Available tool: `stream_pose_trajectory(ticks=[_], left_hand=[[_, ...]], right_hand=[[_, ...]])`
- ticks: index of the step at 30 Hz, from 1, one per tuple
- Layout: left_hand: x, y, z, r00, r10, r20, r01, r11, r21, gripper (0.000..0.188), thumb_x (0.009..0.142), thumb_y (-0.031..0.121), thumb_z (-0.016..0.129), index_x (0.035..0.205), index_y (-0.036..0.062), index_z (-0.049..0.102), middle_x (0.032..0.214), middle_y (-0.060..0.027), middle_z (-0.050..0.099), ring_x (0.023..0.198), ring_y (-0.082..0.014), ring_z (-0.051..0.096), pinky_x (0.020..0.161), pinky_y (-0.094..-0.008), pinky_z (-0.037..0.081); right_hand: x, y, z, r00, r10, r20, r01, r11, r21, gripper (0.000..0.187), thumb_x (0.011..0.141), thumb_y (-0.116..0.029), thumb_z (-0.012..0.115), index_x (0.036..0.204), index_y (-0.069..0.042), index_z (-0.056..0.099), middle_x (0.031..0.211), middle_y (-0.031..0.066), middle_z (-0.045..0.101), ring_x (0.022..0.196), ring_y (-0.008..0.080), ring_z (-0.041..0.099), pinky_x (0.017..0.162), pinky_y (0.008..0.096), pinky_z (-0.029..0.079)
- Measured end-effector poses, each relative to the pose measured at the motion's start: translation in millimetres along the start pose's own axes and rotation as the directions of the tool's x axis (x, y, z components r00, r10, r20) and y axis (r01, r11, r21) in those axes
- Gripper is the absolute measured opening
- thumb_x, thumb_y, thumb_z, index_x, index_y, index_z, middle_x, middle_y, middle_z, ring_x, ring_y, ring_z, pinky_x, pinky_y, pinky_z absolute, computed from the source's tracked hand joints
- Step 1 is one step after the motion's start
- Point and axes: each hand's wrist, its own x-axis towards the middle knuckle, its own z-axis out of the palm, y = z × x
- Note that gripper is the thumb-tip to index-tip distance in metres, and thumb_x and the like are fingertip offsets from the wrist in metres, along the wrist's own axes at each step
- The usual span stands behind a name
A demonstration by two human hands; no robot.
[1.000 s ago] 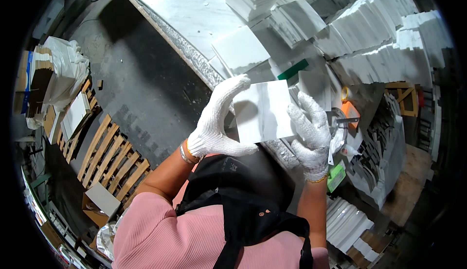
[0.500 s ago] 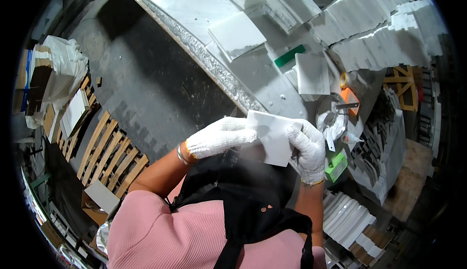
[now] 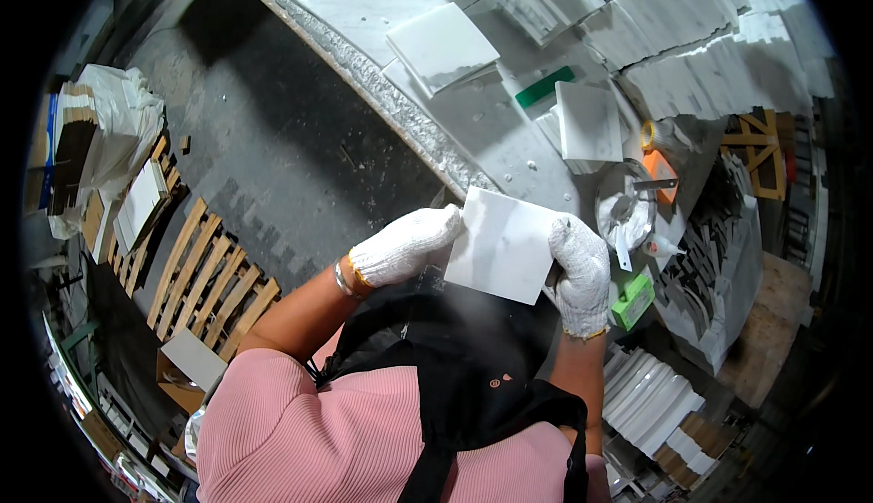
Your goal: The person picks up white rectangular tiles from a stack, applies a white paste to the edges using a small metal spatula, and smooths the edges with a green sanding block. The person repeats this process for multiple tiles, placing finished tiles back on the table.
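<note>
A square white marble tile with faint grey marks is held up in front of my body, just off the near edge of the bench. My left hand, in a white knit glove, grips its left edge with closed fingers. On the opposite edge my right hand, gloved the same way, pinches the tile with the thumb on the face and the other fingers behind. A few similar tiles lie stacked on the bench beyond, and another small stack sits nearer, beside a green strip.
The bench has a rough, chalky edge. Long rows of tiles fill its far right. Near my right hand are a bowl with white paste, an orange box and a green box. Wooden pallets lie on the floor at left.
My left fingers have drawn back from across the tile's face to its left edge, uncovering the face. The tile has shifted slightly up, and my right hand keeps its hold.
</note>
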Motion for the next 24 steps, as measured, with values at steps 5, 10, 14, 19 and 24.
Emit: stream_pose_trajectory(ticks=[5,10,14,19,24], left_hand=[[-0.2,-5.7,1.7,0.996,-0.033,-0.086,0.026,0.997,-0.078,0.036,0.1,0.044,0.058,0.088,0.01,0.063,0.073,0.0035,0.057,0.066,-0.0072,0.047,0.061,-0.026,0.041],[1.9,-5.1,-6.8,0.999,-0.038,-0.03,0.038,0.999,-0.02,0.04,0.1,0.047,0.056,0.093,0.0087,0.065,0.079,0.0016,0.061,0.07,-0.0082,0.053,0.066,-0.027,0.046],[9.1,-9.0,-12.4,0.997,-0.063,-0.036,0.065,0.997,0.034,0.058,0.102,0.058,0.042,0.114,0.0055,0.064,0.092,-0.0063,0.067,0.077,-0.0135,0.062,0.072,-0.0295,0.052],[-1.1,11.6,-4.1,0.963,-0.216,0.162,0.237,0.964,-0.124,0.088,0.096,0.074,0.021,0.137,0.0018,0.05,0.1,-0.017,0.068,0.079,-0.0263,0.07,0.068,-0.0326,0.056],[-15.2,41.2,-4.0,0.983,-0.123,0.137,0.167,0.905,-0.391,0.056,0.099,0.05,0.053,0.133,0.006,0.054,0.108,-0.015,0.067,0.091,-0.0253,0.067,0.075,-0.0354,0.055]], right_hand=[[3.0,6.0,-1.0,1.0,0.001,0.022,-0.002,1.0,0.008,0.028,0.099,-0.025,0.059,0.095,0.001,0.067,0.058,-0.0042,0.049,0.046,0.0035,0.039,0.048,0.0219,0.03],[3.5,-0.2,2.2,0.999,0.025,0.023,-0.026,0.999,0.025,0.029,0.098,-0.026,0.06,0.098,0.002,0.068,0.061,-0.0052,0.05,0.049,0.0027,0.039,0.049,0.0214,0.029],[0.9,-11.8,4.9,1.0,-0.005,0.018,0.005,1.0,-0.02,0.031,0.096,-0.026,0.062,0.104,0.003,0.068,0.067,-0.0047,0.055,0.056,0.0042,0.045,0.054,0.0217,0.034],[-12.5,-18.8,12.5,0.972,-0.234,-0.014,0.23,0.964,-0.133,0.033,0.089,-0.019,0.072,0.111,0.004,0.067,0.084,-0.0005,0.064,0.07,0.0066,0.054,0.063,0.0208,0.039],[-3.4,-26.3,11.0,0.685,-0.636,0.356,0.725,0.543,-0.423,0.026,0.071,-0.006,0.08,0.096,-0.003,0.075,0.104,0.012,0.071,0.1,0.0289,0.065,0.087,0.0394,0.05]])
